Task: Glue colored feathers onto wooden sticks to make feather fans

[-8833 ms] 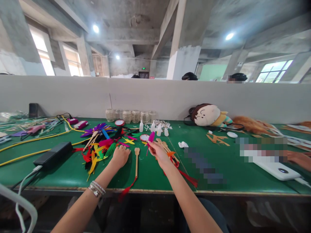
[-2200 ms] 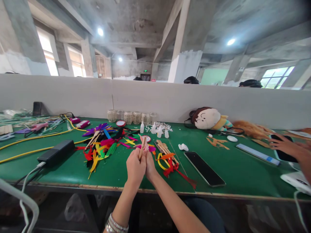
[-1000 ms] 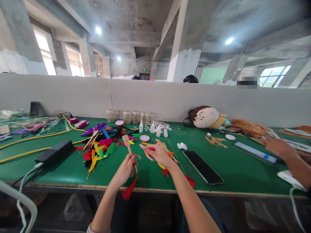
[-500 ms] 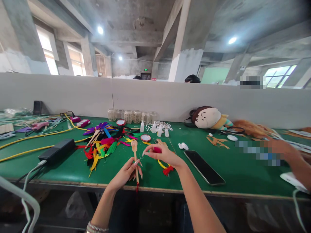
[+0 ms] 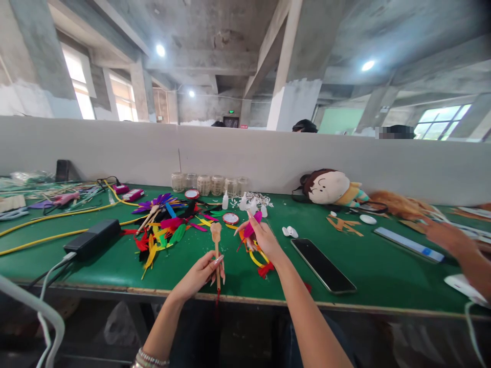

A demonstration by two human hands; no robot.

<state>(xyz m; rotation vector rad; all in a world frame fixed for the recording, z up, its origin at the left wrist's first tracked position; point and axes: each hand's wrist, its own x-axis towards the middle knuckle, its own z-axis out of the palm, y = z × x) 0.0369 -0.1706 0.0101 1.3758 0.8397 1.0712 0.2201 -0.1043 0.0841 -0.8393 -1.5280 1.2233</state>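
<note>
My left hand (image 5: 200, 273) is closed around the handle of a wooden spoon-shaped piece (image 5: 216, 234), held upright with its broad end on top. A red cord (image 5: 218, 295) hangs from its lower end. My right hand (image 5: 265, 237) holds a magenta feather (image 5: 252, 225) against its fingers, close to the small white bottles. Under and beside that hand lies a yellow looped piece (image 5: 264, 263) with a red tassel (image 5: 264, 271), partly hidden. Left of my hands, feathers of several colours (image 5: 164, 230) are piled on the green table (image 5: 276, 296).
Small white bottles (image 5: 225, 200), glass jars (image 5: 203, 185) and red-rimmed lids (image 5: 230, 218) stand or lie behind my hands. A phone (image 5: 322, 265) and earbuds (image 5: 290, 231) are on the right, a black power adapter (image 5: 92, 237) left. Another person's hand (image 5: 447, 235) is at far right.
My right hand has moved away from the spoon-shaped piece, up and to the right towards the white bottles. The magenta feather shows more fully. My left hand has barely moved.
</note>
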